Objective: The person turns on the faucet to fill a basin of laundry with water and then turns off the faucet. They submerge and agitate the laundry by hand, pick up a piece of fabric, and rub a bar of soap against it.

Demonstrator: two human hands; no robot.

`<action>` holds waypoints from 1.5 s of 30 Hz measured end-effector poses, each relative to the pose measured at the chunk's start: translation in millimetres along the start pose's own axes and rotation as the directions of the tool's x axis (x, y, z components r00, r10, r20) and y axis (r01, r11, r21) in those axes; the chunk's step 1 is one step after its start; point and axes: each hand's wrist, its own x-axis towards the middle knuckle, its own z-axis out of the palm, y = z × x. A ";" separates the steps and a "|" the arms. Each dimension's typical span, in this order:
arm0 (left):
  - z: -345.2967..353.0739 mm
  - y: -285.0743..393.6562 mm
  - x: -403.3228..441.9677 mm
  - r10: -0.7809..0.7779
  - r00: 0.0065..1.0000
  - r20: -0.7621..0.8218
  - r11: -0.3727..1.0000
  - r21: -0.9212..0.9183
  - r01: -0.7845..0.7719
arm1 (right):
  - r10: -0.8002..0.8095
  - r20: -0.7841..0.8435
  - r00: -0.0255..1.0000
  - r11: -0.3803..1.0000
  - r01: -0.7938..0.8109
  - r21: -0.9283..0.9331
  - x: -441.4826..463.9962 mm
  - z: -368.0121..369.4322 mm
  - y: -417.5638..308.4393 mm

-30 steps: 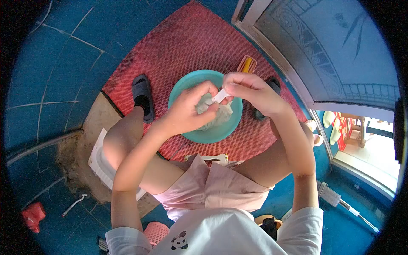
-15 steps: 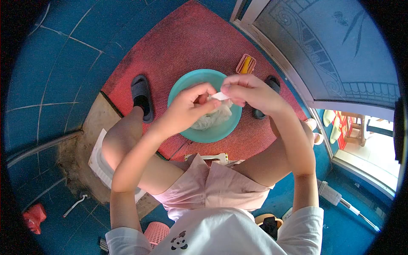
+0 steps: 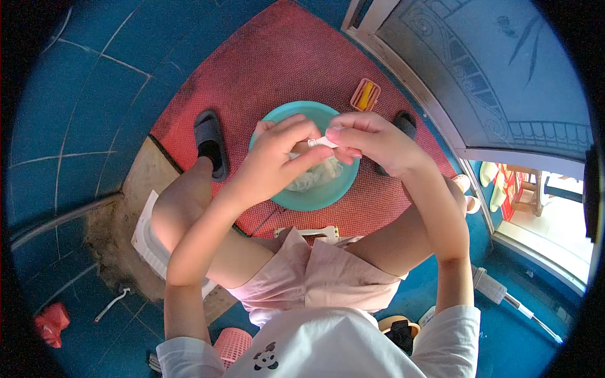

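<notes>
Both hands meet above a turquoise basin (image 3: 277, 118) that stands on the red mat. Between them is a small white strip (image 3: 326, 142) with what looks like a little loop at its left end; its exact kind is too small to tell. My left hand (image 3: 280, 148) pinches the loop end with thumb and fingers. My right hand (image 3: 372, 140) grips the other end between thumb and forefinger, its remaining fingers curled below. Under the hands, a pale, wet-looking cloth (image 3: 312, 179) lies crumpled in the basin, partly hidden by them.
A pink soap dish (image 3: 356, 101) with a yellow bar sits beyond the basin. A brush (image 3: 324, 233) lies between my legs. My slippered feet flank the basin. A pink basket (image 3: 232, 345) is at my left, a mop-like tool (image 3: 495, 288) at my right, beside the door (image 3: 479, 69).
The white strip has turned, and its looped end now shows. My left fingers have spread farther out over the basin, and the basin sits slightly more to the right.
</notes>
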 end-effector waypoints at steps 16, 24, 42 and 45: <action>7.2 15.6 -4.0 -0.096 0.951 -0.294 0.987 -0.151 0.053 | -0.010 -0.058 0.998 1.000 0.011 0.004 0.4 3.0 -7.4; 6.3 10.9 -2.2 0.090 0.948 -0.305 0.995 0.074 -0.071 | 0.008 -0.016 1.000 0.990 -0.006 0.142 0.5 0.0 -4.1; -6.6 12.2 -0.4 -0.351 0.752 0.558 0.391 -0.642 0.659 | -0.048 0.036 0.998 0.987 0.052 -0.149 -3.9 12.7 -5.8; -10.2 15.5 0.2 -0.350 0.799 0.489 0.508 -0.617 0.601 | -0.100 0.006 0.995 0.976 0.100 -0.191 -2.4 9.1 -0.9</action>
